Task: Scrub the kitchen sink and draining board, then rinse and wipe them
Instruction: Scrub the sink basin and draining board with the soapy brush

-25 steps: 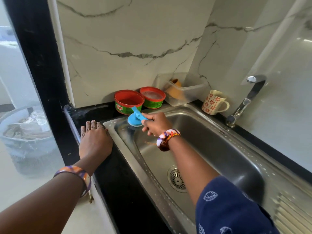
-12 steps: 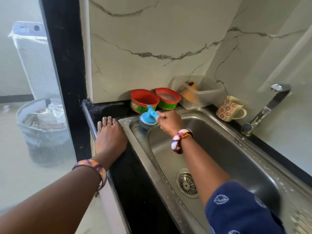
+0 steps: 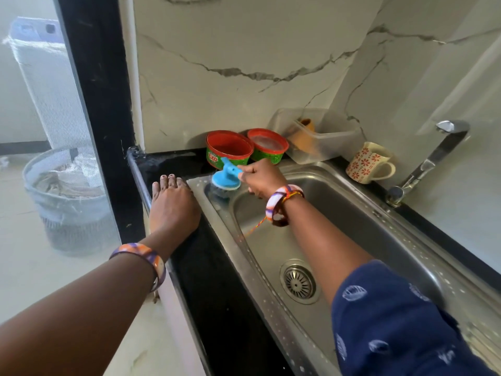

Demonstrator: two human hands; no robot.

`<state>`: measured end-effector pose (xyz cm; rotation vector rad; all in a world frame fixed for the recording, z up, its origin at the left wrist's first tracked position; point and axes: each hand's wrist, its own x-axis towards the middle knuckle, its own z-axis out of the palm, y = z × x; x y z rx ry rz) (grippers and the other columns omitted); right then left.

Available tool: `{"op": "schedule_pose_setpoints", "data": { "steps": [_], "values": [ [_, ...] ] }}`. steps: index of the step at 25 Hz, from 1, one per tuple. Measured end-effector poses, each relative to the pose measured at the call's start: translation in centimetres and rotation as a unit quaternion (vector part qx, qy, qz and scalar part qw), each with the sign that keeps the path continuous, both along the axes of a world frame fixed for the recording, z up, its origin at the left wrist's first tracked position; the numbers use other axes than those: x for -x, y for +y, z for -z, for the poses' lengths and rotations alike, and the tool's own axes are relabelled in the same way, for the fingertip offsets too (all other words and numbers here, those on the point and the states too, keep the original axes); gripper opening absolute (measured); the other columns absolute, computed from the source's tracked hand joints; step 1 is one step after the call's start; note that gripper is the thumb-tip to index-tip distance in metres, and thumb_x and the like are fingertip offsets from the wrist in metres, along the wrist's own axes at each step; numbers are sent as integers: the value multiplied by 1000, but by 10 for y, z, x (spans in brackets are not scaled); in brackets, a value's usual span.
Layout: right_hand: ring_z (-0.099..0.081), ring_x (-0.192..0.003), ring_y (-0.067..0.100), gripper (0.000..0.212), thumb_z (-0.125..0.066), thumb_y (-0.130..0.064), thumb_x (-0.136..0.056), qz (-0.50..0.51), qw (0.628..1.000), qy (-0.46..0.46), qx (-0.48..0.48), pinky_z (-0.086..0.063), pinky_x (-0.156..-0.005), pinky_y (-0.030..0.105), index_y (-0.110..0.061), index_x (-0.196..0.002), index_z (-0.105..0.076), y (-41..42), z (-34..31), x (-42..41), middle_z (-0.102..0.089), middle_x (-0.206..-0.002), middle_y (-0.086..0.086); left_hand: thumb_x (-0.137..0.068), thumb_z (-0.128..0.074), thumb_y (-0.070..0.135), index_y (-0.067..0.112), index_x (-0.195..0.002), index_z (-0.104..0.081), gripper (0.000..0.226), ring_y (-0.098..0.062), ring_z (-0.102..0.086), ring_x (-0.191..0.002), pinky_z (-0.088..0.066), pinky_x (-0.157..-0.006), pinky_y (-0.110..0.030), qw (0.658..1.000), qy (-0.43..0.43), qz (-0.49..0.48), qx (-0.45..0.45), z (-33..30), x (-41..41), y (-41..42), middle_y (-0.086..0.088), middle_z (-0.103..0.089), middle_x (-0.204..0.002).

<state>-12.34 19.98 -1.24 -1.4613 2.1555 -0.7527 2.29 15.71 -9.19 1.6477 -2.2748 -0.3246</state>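
A stainless steel sink point(image 3: 360, 229) is set in a black counter, with a round drain point(image 3: 299, 281) in its basin. My right hand point(image 3: 260, 177) grips the handle of a blue scrubber point(image 3: 225, 179), whose steel-wool head presses on the sink's far left corner rim. My left hand point(image 3: 173, 204) rests flat on the black counter edge beside the sink's left rim, fingers straight. The draining board point(image 3: 482, 340) shows only as ridges at the lower right, mostly hidden by my blue sleeve.
Two red-rimmed green soap tubs point(image 3: 230, 150) stand on the counter behind the scrubber. Beside them are a clear plastic box point(image 3: 322, 134), a flowered mug point(image 3: 369, 163) and the tap point(image 3: 431, 161). A glass pane closes the left side, with a bin point(image 3: 67, 202) beyond it.
The scrubber has shifted a little from the basin's corner up onto the corner rim. My view has swung left and closer. My left hand has stayed on the counter.
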Motion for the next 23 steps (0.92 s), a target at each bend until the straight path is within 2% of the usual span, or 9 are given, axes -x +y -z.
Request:
{"op": "schedule_pose_setpoints", "data": {
  "steps": [2, 5, 7, 11, 13, 15, 17, 19, 23],
  "values": [
    [-54, -61, 17, 32, -50, -9, -93, -3, 1000, 9, -2, -40, -52, 22, -6, -123, -60, 1, -3, -1, -68, -77, 10, -98, -29, 16, -3, -147, -20, 53, -29, -10, -146, -5, -118, -38, 1000, 1, -4, 4, 0, 1, -2, -17, -17, -155],
    [-36, -41, 7, 33, -51, -4, -93, -62, 992, -77, -84, -28, -34, 12, -7, -124, -59, 13, -21, 6, -50, -52, 2, -98, -29, 14, -3, -146, -22, 52, -28, -11, -145, -6, -118, -38, 1000, -1, -8, 3, 0, 3, -2, -17, -19, -155],
    [-37, -40, 4, 31, -53, -6, -92, -87, 989, -48, -113, -26, -33, 11, -6, -121, -62, 9, -26, 8, -49, -58, 2, -97, -28, 14, -2, -146, -21, 52, -28, -10, -145, -6, -119, -38, 1000, 1, -11, 2, 0, 2, -3, -16, -18, -155],
    [-39, -36, 2, 33, -52, -6, -92, -42, 997, -48, -35, -26, -32, 9, -4, -124, -59, -3, -17, -4, -46, -55, -1, -99, -29, 15, -1, -147, -20, 52, -27, -9, -146, -5, -118, -38, 1000, 3, -5, 6, -1, 1, 0, -15, -17, -155],
    [-35, -29, -1, 34, -50, -5, -93, -61, 989, -103, -84, -23, -29, 9, -7, -126, -57, 10, -27, 6, -45, -46, -3, -98, -28, 15, -1, -147, -20, 52, -27, -9, -146, -5, -118, -38, 1000, 3, -8, 2, -2, 2, -1, -15, -17, -156],
    [-38, -28, -2, 34, -50, -6, -94, -81, 986, -83, -117, -24, -28, 9, -14, -127, -55, 22, -31, 10, -48, -37, -9, -98, -28, 15, -1, -147, -20, 52, -27, -10, -146, -5, -119, -38, 1000, 1, -11, 2, 0, 2, -3, -15, -18, -155],
    [-62, -55, 8, 35, -51, -10, -93, -92, 995, -6, -44, -44, -45, 16, -14, -127, -57, 22, -13, -1, -69, -63, 3, -98, -29, 15, -2, -146, -22, 52, -28, -11, -145, -7, -119, -39, 1000, -6, -7, 3, 0, 1, -3, -16, -19, -155],
    [-66, -96, 21, 36, -54, -16, -92, -77, 992, 86, 44, -48, -75, 27, -15, -128, -58, 19, 19, -9, -70, -108, 12, -99, -30, 16, -1, -147, -22, 52, -28, -10, -145, -6, -119, -39, 1000, -5, -2, 5, 1, 1, -2, -16, -18, -155],
    [-63, -102, 33, 33, -50, -19, -94, 37, 987, 152, 36, -45, -77, 35, -12, -124, -61, 21, 34, 49, -66, -112, 23, -100, -27, 16, 0, -148, -18, 51, -26, -6, -146, -3, -119, -37, 1000, 11, 2, 2, 1, 0, -2, -14, -15, -156]
  ]
}}
